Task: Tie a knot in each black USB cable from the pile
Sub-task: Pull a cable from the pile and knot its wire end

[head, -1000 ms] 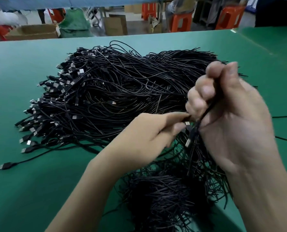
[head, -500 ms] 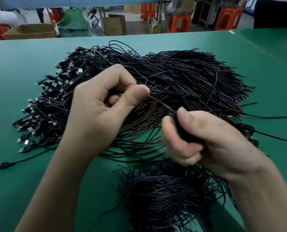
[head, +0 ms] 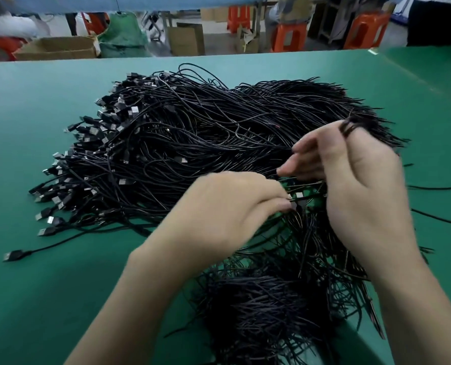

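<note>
A big pile of black USB cables (head: 192, 143) covers the middle of the green table (head: 35, 299), plugs fanned out on its left side. A second, smaller heap of black cables (head: 261, 306) lies close to me between my forearms. My left hand (head: 227, 214) rests low at the pile's near edge, fingertips pinched on a cable's plug end. My right hand (head: 356, 185) hovers just right of it, blurred, with a loop of black cable (head: 350, 125) hooked over its raised upper fingers and the lower fingers spread.
Loose cable ends (head: 437, 188) stick out to the right of the pile. Beyond the table's far edge stand cardboard boxes (head: 58, 48) and orange stools (head: 287, 35). A second green surface (head: 429, 64) adjoins at the far right.
My left hand dropped from above the pile to its near edge and pinched a plug. My right hand rose and opened its lower fingers, a cable loop now over its upper fingers.
</note>
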A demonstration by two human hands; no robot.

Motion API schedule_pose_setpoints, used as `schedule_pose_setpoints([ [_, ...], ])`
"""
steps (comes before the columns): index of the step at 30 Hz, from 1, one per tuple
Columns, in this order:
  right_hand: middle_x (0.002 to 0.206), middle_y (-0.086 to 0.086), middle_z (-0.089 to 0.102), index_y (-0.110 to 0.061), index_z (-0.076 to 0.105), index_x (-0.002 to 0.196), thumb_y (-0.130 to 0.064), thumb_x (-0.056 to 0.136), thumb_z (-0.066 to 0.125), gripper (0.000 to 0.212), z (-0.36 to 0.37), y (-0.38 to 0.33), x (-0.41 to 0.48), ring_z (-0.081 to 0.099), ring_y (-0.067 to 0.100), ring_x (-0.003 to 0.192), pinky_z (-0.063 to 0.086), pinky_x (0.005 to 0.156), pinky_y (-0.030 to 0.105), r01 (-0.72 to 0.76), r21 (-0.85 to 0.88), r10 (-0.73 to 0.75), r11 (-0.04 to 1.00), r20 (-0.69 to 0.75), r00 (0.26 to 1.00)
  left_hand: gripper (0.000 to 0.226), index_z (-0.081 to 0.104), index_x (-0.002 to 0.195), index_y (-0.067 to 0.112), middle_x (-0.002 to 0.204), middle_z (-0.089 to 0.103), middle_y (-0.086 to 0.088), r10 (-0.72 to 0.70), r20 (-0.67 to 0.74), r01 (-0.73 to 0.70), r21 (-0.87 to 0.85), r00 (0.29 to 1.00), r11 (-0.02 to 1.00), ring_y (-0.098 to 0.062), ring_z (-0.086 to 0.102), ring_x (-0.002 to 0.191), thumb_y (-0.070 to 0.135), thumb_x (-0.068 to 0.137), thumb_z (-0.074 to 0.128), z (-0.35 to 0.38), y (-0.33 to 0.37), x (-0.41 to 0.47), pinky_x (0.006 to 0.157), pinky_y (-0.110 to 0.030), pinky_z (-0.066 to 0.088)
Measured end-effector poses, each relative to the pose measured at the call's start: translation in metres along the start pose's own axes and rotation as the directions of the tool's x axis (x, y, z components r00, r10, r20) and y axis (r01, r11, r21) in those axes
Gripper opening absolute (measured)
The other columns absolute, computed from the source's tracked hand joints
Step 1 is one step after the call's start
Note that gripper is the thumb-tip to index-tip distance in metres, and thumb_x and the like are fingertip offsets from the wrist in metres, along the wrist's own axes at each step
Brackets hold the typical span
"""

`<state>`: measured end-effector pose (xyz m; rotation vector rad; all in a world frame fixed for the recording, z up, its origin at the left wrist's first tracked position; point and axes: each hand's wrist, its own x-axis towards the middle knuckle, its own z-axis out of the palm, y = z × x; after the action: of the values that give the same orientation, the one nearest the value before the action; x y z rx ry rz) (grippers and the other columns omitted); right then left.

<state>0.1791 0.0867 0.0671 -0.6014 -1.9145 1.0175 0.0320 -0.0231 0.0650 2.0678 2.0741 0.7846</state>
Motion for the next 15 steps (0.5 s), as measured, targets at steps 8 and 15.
schedule_pose_setpoints([
  [8,0.059,-0.011,0.042,-0.025,0.071,0.082,-0.058,0.101,0.033,0.054,0.013,0.005,-0.006,0.038,0.004,0.052,0.033,0.053,0.017,-0.317,-0.032,0.272,0.948,0.599,0.753,0.011,0.079,0.079,0.031,0.08,0.068,0.007,-0.085,-0.312,-0.007,-0.284,0.946,0.959,-0.02,0.067,0.08,0.04,0.085,0.08,-0.028,-0.022,-0.008,0.07,-0.029,0.051],
  [15,0.067,-0.003,0.035,-0.015,0.069,0.094,-0.029,0.104,0.043,0.03,0.014,-0.001,-0.011,0.033,0.013,0.061,0.031,0.057,0.021,-0.508,0.342,0.039,0.791,0.8,0.599,0.035,0.07,0.109,0.022,0.089,0.074,-0.006,-0.34,-0.143,0.074,-0.83,0.93,0.552,-0.014,0.07,0.082,0.025,0.077,0.085,-0.009,-0.018,0.0,0.076,-0.02,0.053],
])
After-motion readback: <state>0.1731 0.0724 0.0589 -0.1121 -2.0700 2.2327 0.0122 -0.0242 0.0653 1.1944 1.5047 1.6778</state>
